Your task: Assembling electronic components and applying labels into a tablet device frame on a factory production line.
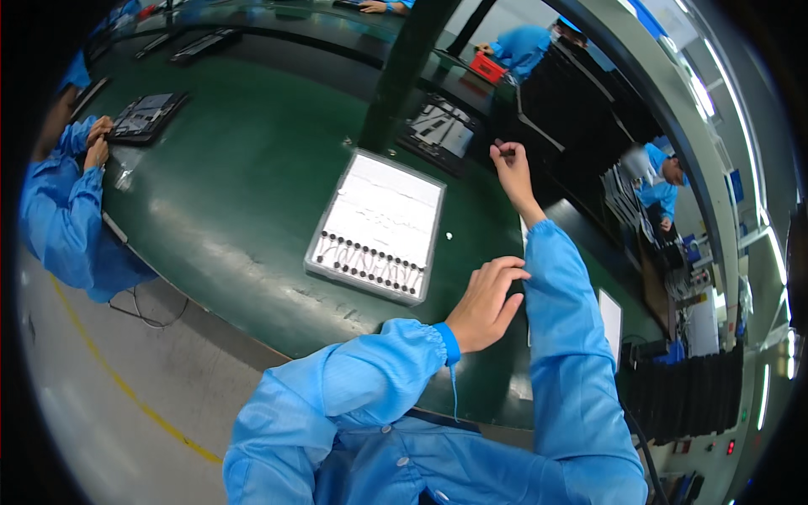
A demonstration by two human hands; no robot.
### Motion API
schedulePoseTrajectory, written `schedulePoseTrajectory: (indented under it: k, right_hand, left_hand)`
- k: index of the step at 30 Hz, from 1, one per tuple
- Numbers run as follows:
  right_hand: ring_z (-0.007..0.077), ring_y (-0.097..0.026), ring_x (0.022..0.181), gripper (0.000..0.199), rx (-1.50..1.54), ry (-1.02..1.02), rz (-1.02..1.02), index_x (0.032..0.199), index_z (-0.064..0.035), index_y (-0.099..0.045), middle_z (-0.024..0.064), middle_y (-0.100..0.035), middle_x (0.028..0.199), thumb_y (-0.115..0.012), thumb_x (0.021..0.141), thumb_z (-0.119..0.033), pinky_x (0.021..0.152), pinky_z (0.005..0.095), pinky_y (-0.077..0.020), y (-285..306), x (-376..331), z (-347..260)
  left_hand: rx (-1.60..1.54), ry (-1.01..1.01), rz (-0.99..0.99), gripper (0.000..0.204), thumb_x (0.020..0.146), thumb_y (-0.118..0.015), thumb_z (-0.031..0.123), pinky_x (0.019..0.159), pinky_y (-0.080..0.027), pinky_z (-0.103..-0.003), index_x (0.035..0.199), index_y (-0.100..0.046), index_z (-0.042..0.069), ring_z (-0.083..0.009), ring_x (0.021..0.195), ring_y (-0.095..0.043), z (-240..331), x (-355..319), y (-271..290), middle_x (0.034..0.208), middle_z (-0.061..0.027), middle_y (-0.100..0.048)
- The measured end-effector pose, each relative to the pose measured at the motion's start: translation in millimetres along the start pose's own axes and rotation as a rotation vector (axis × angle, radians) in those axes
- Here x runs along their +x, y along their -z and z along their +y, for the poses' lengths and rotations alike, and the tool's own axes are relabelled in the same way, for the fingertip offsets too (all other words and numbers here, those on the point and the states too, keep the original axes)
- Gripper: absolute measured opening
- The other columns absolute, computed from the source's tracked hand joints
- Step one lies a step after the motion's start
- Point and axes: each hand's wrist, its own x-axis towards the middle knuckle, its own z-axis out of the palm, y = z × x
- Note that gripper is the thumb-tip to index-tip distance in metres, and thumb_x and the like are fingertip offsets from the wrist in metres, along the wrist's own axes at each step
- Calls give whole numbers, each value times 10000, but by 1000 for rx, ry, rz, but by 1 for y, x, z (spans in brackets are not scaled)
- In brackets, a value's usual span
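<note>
My left hand (pixel 484 303) hangs over the green table with its fingers loosely stretched out and nothing in them, close to my right sleeve. A blue wrist strap (pixel 450 343) with a thin cord circles that wrist. Farther off, my right hand (pixel 512 172) is raised with thumb and fingertips drawn together; whatever they pinch is too small to make out. Left of it lies a dark open device panel (pixel 442 130) with pale inner parts. A clear plastic box (pixel 383 198) with a white lining stands left of my left hand, holding rows of small black round parts (pixel 370 261) joined by thin wires.
A dark upright post (pixel 404 76) rises behind the box. At the left, a co-worker in blue (pixel 63 219) handles another panel (pixel 147 118). Dark stacked panels (pixel 686 391) stand at the right. Other people work beyond, one beside a red bin (pixel 488 67).
</note>
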Motion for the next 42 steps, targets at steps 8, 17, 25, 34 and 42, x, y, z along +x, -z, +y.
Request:
schedulePoseTrajectory:
  k: [8,17,25,34,42]
  right_hand:
    - [347,-610,1119,225,-344,-78,-179,1106,-38,-530,188,-637,1146,-635,918,-101,943,376,-472,167,-208,-2]
    - [228,-683,920,301,-222,-112,98,1042,-25,-588,122,-704,972,-685,920,-282,762,330,-521,202,-75,-27]
    - [345,-557,1218,987,249,-560,329,1500,-50,-320,230,-503,1388,-623,812,-690,1017,459,-465,254,196,-19]
    - [373,-647,984,1027,83,-720,210,1485,-83,-358,243,-545,1280,-662,733,-713,771,467,-564,285,292,13]
    - [251,-634,1010,964,-183,-470,16,1490,-134,-373,137,-524,1343,-763,652,141,803,386,-586,319,317,36]
  left_hand:
    - [-48,41,-281,274,940,-544,74,1053,-347,-440,1212,-522,54,-349,1233,-455,11,-18,-22,1317,-156,-477]
    - [-253,344,-252,172,944,-531,45,961,-448,-379,1108,-581,30,-302,1100,-552,-1,-25,-29,1168,-128,-546]
    - [-269,281,-365,181,982,-505,64,859,-487,-319,1143,-582,36,-238,1059,-575,3,-28,-29,1190,-112,-561]
    - [-298,407,-446,186,989,-506,71,905,-483,-353,1155,-585,42,-270,1066,-581,9,-26,-19,1164,-117,-588]
    - [-322,430,-469,192,982,-511,61,934,-475,-360,1153,-595,43,-277,1092,-585,12,-21,-17,1166,-113,-594]
